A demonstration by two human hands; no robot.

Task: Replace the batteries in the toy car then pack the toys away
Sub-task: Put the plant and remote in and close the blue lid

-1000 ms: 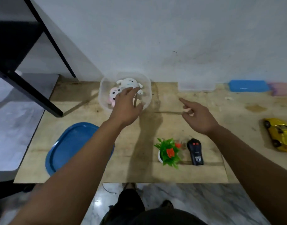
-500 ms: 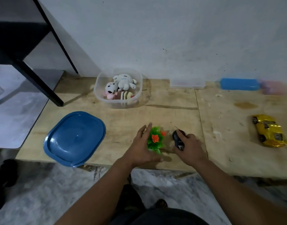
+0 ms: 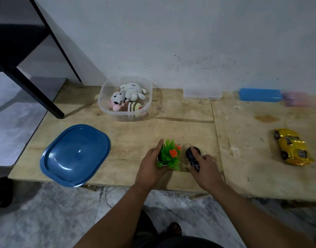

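The left hand (image 3: 150,169) cups the left side of a small plant (image 3: 169,155) with green leaves and orange flowers; its fingers wrap the white pot while the forefinger lies straight along the leaves. The right hand (image 3: 205,169) grips a black remote (image 3: 192,157) just right of the plant, fingers curled over its top and thumb along its near side. Both things sit near the front edge of the wooden desk (image 3: 135,136), close together but apart.

The yellow car (image 3: 292,147) lies well to the right on the desk, untouched, its nose pointing near and right. I cannot tell from this view whether its battery cover is on.

At the far side of the desk, close to the wall, stands a clear tub (image 3: 125,99) with soft toys (image 3: 130,95) inside: a white one on top, a spotted one beside it, and a striped one at the near wall. The tub has no cover on it. A blue lid (image 3: 75,155) lies on the left of the desk, overhanging the near edge a little.

Along the wall, to the right of the tub, lie a clear box (image 3: 203,94), a blue case (image 3: 260,94) and a blurred pink thing (image 3: 295,99). A black frame leg (image 3: 37,97) stands on the far left corner of the desk.
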